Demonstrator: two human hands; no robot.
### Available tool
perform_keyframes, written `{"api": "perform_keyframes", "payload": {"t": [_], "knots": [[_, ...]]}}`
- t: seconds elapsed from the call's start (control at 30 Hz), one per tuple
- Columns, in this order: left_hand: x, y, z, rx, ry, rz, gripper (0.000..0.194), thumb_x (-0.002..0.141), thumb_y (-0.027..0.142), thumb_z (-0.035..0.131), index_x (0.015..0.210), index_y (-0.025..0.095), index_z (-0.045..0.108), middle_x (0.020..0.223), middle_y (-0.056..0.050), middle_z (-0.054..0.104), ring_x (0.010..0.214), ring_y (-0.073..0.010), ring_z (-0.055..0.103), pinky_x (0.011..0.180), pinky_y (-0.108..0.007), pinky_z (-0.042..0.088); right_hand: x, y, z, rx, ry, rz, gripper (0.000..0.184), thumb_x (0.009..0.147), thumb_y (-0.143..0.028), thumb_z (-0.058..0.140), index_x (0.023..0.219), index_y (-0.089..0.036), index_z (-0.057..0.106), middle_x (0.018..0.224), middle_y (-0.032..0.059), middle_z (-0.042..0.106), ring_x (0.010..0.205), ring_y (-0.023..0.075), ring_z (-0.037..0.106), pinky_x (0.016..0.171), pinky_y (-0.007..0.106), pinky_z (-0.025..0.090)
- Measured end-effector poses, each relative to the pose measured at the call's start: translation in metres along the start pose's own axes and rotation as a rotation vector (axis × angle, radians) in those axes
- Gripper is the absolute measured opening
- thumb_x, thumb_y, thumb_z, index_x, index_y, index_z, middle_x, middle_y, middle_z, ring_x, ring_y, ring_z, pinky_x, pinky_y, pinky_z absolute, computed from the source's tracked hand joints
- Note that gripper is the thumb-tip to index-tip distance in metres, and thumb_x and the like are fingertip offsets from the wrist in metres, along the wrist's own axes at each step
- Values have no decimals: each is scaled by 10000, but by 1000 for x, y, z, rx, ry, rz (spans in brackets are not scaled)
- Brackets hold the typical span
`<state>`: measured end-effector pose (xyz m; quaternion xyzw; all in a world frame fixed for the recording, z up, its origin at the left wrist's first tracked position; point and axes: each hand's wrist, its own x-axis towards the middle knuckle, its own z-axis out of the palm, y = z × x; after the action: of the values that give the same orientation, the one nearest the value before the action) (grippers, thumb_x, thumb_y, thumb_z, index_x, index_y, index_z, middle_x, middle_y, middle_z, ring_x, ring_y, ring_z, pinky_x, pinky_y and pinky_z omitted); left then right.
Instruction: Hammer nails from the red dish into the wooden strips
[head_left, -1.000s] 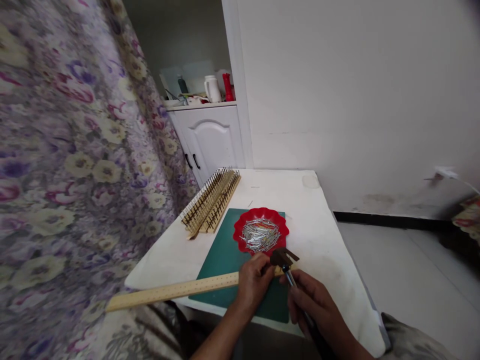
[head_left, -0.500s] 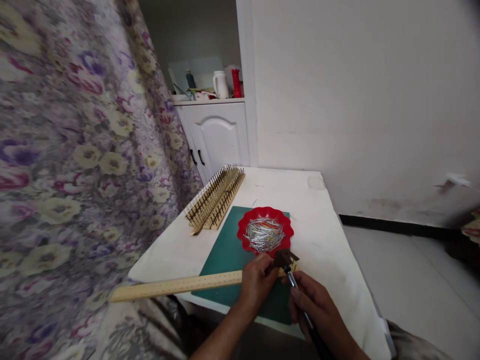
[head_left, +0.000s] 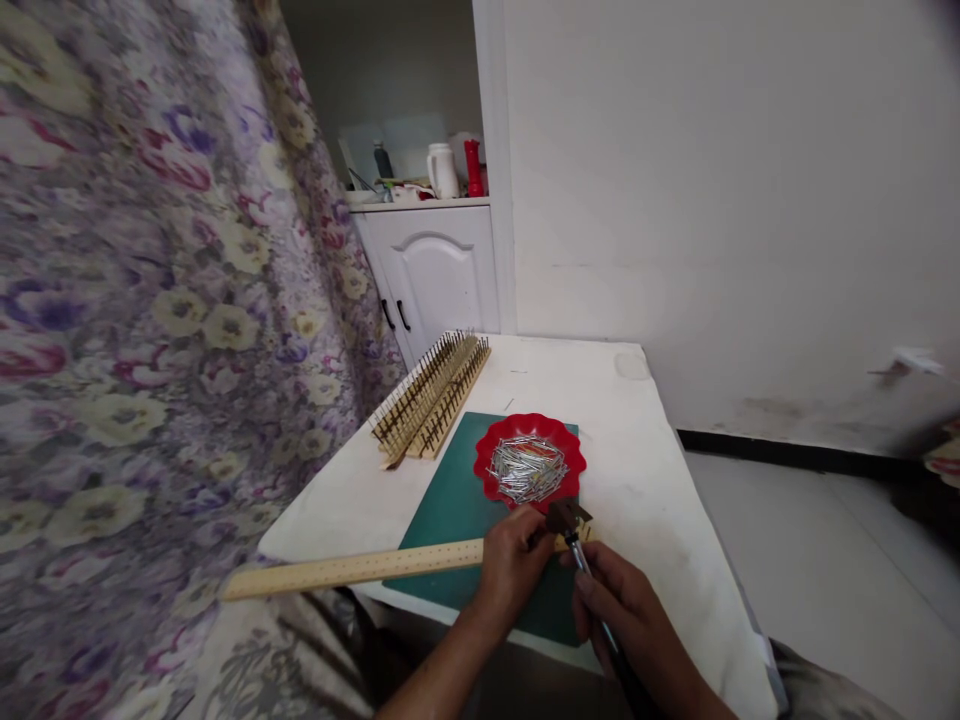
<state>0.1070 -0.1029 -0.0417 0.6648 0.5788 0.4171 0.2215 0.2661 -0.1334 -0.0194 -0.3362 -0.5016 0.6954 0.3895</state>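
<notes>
My right hand (head_left: 619, 600) is wrapped round the shaft of a hammer (head_left: 576, 548), whose dark head is just right of my left fingertips. My left hand (head_left: 514, 560) is closed over a long wooden strip (head_left: 360, 568) dotted with rows of small holes. Whether its pinched fingers also hold a nail is hidden. The strip crosses a green cutting mat (head_left: 442, 490) and sticks out past the table's left edge. Directly beyond my hands, a red scalloped bowl (head_left: 491, 440) holds many loose silver nails (head_left: 529, 468).
Wooden strips full of upright nails (head_left: 431, 400) lie at the back left of the white-covered table (head_left: 622, 450). A few loose nails lie near them. A floral curtain (head_left: 187, 300) hangs at left. Behind stands a white cabinet (head_left: 435, 260) with a white jug (head_left: 442, 170) on top.
The hammer head and my right hand have shifted very slightly left. My left hand stays on the strip, and the bowl and nailed strips look the same.
</notes>
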Motion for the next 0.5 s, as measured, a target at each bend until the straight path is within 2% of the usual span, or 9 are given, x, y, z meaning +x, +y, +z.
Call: {"api": "perform_keyframes", "payload": {"t": [0.1,0.23,0.33,0.5], "knots": [[0,0,1,-2,14,9,164,751,113,533,599,166,563,637,17,540,612,-112,503,556,-203,331,-1,2,-2,8,-9,1,257,887,-409,509,1000,-181,472,520,-80,558,280,28,355,281,122,229],[-1,1,-2,9,-3,40,122,796,158,543,719,179,635,722,-11,599,696,-141,557,622,-224,389,-5,-5,-8,29,36,-15,269,882,-422,517,1004,-187,470,533,-75,558,286,30,365,284,122,235],[-6,0,-12,59,-27,80,93,805,183,563,839,192,649,806,-33,621,763,-162,574,675,-249,427,-7,-14,-15,34,86,-7,305,861,-458,531,994,-190,474,539,-79,546,270,27,351,275,127,234],[-22,-11,-32,279,-33,148,138,791,220,603,922,216,646,932,-73,631,885,-225,565,761,-341,451,-10,-21,-29,33,158,-32,355,847,-481,537,1038,-186,492,564,-62,554,283,41,380,294,154,233]]}}
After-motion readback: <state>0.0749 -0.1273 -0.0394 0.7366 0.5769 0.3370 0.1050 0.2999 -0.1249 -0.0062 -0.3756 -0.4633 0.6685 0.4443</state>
